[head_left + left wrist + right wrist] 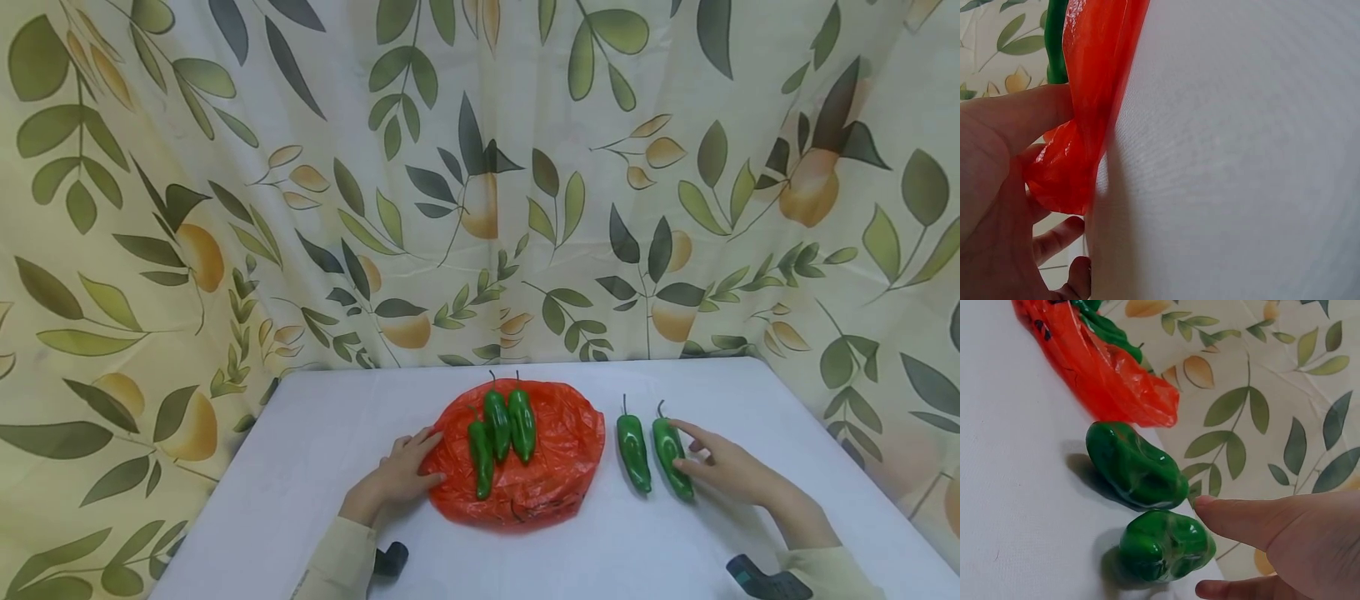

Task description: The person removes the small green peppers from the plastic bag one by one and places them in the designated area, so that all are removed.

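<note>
A crumpled red plastic bag (558, 467) lies spread on the white table with three glossy green chili peppers (522, 425) on it. My left hand (401, 471) holds the bag's left edge; in the left wrist view, red plastic (1063, 175) bulges between thumb and fingers. Right of the bag, two more green chili peppers lie side by side, an inner one (633, 454) and an outer one (670, 454). Around the outer pepper (1166, 547), my right hand (723, 471) has its thumb and finger spread, fingertips close to its skin.
The white table (300, 467) reaches back to a curtain (480, 183) printed with leaves and fruit, which also flanks both sides. Dark devices are worn at the left wrist (392, 558) and right wrist (765, 577).
</note>
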Motion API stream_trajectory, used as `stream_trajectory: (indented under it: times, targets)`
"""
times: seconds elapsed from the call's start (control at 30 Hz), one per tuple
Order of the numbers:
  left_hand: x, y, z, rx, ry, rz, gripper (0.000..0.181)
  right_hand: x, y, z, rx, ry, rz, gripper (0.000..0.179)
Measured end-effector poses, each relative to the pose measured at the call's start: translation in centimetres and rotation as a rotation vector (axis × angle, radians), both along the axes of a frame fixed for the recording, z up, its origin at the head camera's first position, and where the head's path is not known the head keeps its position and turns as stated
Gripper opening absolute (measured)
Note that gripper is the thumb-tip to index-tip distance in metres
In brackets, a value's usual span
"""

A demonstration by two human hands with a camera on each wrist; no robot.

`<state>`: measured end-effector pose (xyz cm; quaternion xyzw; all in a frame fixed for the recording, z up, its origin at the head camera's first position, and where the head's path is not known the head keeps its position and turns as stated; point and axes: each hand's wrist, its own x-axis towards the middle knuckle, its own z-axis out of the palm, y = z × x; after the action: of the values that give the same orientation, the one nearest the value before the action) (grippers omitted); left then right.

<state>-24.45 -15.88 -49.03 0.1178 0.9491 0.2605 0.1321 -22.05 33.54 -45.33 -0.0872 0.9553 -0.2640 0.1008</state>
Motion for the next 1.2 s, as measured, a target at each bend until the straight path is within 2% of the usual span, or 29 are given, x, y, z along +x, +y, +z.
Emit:
stream_trajectory:
  times: [0.5, 0.8, 1.2]
  targets:
    - [0.2, 0.1, 0.1, 0.008, -0.017, 0.013, 0.074, 0.5, -1.1, 1.1, 0.001, 0.12, -0.061, 0.067]
    - [0.0, -0.1, 0.1, 0.007, -0.015, 0.014, 0.074, 0.5, -4.0, 2.0, -0.083, 0.183, -0.036, 0.058]
    - [-0.1, 0.0, 0.0, 0.014, -0.018, 0.016, 0.074, 0.0, -8.7, 1.8, -0.191, 0.19, 0.021, 0.053]
